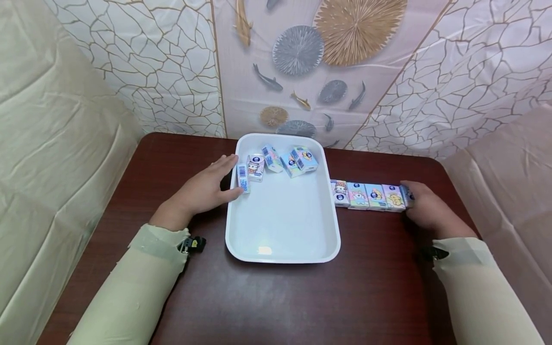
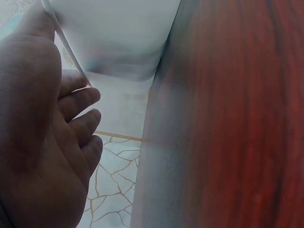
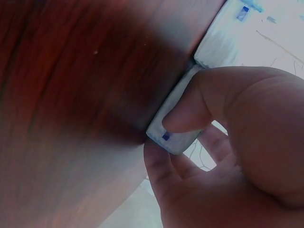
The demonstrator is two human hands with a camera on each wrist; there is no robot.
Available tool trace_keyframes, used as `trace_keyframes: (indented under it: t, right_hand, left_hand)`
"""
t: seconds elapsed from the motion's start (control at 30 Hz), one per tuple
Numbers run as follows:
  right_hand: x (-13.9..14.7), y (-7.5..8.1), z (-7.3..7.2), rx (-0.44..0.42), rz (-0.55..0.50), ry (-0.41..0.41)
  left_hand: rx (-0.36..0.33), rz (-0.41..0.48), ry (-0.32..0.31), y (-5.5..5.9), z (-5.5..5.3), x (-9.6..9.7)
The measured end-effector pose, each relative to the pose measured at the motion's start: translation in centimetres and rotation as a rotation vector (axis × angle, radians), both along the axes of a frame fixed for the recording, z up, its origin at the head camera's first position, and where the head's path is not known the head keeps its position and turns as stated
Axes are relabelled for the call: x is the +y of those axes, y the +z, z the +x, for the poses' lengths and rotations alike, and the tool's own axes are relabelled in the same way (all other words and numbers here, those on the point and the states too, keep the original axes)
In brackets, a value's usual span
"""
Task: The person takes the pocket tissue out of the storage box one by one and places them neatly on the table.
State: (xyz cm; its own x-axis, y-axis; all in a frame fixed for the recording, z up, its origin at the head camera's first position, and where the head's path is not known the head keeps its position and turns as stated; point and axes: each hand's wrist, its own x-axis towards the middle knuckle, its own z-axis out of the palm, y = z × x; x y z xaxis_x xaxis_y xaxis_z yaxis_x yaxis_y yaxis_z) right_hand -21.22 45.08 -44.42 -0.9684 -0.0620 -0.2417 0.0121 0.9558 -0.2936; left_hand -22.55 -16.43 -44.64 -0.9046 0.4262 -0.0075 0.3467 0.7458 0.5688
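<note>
My right hand point(image 1: 427, 206) pinches a small cartoon-printed box point(image 1: 407, 195) at the right end of a row of similar boxes point(image 1: 376, 196). In the right wrist view, the thumb lies on the white side of this box point(image 3: 178, 137), with fingers around its end. The row runs along the table from the right side of a white tray point(image 1: 282, 225). At the tray's left rim rests my left hand point(image 1: 204, 187), fingers loosely extended and thumb over the edge. Nearest it, inside the tray, a narrow box point(image 1: 243, 178) stands by the wall.
Several more boxes point(image 1: 271, 158) lie loosely in the far part of the tray, some leaning on each other. Dark reddish wood forms the table point(image 1: 276, 302). Behind it hangs a patterned cloth point(image 1: 172, 72), with pale fabric on both sides.
</note>
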Motion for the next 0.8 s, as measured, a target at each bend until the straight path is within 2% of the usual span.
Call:
trace_keyframes:
  t: [0.37,0.63,0.8]
  right_hand:
    - [-0.7,0.7,0.6,0.011,0.042,0.047]
    - [-2.3,2.5,1.5,0.062,0.012,0.057]
    - [-4.0,3.6,2.1,0.123,0.005,0.086]
  left_hand:
    - [0.009,-0.007,-0.001,-0.1,-0.1,0.0]
    - [0.018,-0.01,-0.003,-0.1,-0.1,0.0]
    - [0.013,-0.017,-0.002,-0.1,-0.1,0.0]
